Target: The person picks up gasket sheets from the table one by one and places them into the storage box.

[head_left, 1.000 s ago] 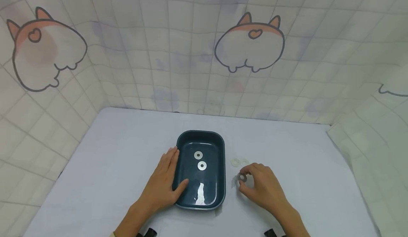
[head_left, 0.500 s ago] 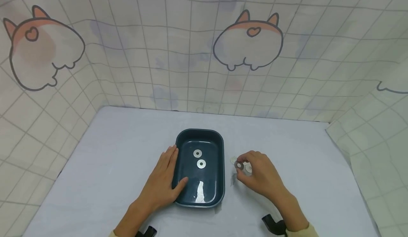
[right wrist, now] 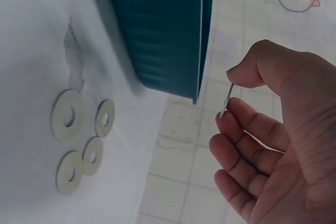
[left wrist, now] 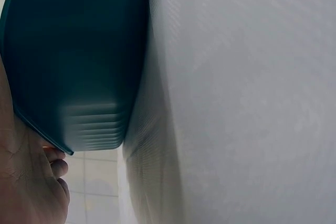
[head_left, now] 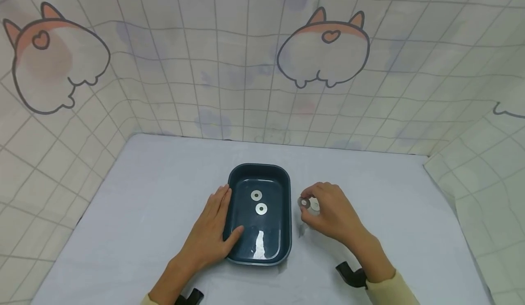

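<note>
A dark blue-green rectangular tray stands in front of me with two flat washers inside, one just behind the other. My left hand rests along the tray's left rim, fingers straight and thumb over the edge. Between thumb and fingertips, my right hand pinches a grey metal washer, held above the table just right of the tray. Several pale washers lie flat on the table below that hand, partly hidden by it in the head view.
White cloth covers the table. A tiled-pattern curtain with cartoon animal prints surrounds it at the back and sides. Beside the tray's right wall, a small greyish mark shows on the cloth.
My right hand has moved away from me and slightly left, raising the pinched washer in the head view past the loose ones. The left hand and the tray stay in place.
</note>
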### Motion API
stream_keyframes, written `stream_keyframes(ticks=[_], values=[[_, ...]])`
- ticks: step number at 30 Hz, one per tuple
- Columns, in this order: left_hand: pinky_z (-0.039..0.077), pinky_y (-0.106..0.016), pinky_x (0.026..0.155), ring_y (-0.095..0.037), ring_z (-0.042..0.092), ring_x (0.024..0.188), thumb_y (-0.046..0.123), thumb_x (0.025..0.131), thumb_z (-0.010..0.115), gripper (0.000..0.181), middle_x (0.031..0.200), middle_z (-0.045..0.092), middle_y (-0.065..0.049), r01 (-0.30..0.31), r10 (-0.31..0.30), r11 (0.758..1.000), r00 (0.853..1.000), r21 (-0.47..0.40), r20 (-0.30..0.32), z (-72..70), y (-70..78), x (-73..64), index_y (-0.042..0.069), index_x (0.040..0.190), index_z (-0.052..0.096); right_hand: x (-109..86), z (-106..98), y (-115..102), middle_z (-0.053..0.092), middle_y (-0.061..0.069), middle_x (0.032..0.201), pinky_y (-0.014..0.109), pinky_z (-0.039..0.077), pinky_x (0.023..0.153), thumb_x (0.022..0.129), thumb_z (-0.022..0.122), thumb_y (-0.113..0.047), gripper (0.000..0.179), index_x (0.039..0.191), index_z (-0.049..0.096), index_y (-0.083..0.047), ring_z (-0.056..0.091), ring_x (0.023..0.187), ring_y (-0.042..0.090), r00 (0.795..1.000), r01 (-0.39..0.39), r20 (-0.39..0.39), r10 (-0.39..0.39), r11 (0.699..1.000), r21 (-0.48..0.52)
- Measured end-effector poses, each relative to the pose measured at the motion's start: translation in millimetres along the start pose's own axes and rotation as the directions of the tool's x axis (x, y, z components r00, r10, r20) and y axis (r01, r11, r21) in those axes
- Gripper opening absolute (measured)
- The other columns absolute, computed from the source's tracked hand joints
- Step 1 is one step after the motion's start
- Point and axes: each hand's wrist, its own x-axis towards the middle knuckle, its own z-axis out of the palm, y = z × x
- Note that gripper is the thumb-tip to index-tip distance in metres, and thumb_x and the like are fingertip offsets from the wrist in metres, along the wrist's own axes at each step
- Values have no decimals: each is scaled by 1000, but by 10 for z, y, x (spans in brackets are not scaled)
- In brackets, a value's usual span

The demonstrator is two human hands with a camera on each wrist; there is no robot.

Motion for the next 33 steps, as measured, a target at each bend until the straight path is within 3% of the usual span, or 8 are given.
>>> stream_keyframes(ticks=[9,18,27,33], values=[[-12,-15,133,-26,19,167,52,99,61,95,180,16,-7,11,-11,1000,1000,3,16,5,4,3,7,170,18,128,-43,-50,78,1,97,46,61,97,83,80,-18,19,100,76,-11,70,95,21,999,36,18,-36,999,-18],[-9,-17,134,-26,21,167,52,97,65,96,180,18,-8,2,-1,1000,1000,13,-13,-1,7,-2,6,169,21,234,-62,-51,78,1,99,46,61,95,84,82,-17,21,104,77,-12,69,96,23,999,35,39,-35,999,3],[-6,-21,135,-25,19,167,52,97,64,97,180,16,-6,14,-14,1000,1000,5,7,-12,14,-8,7,170,19,345,-37,-111,77,1,101,44,60,97,86,81,-19,22,105,76,-11,67,96,21,997,57,49,-57,998,1],[14,-40,140,-25,19,167,53,97,64,98,180,16,-6,25,-25,1000,1000,12,18,-16,19,-4,8,170,18,434,-26,-135,77,3,103,46,58,98,88,78,-19,22,107,76,-10,67,98,22,996,63,59,-65,997,35]])
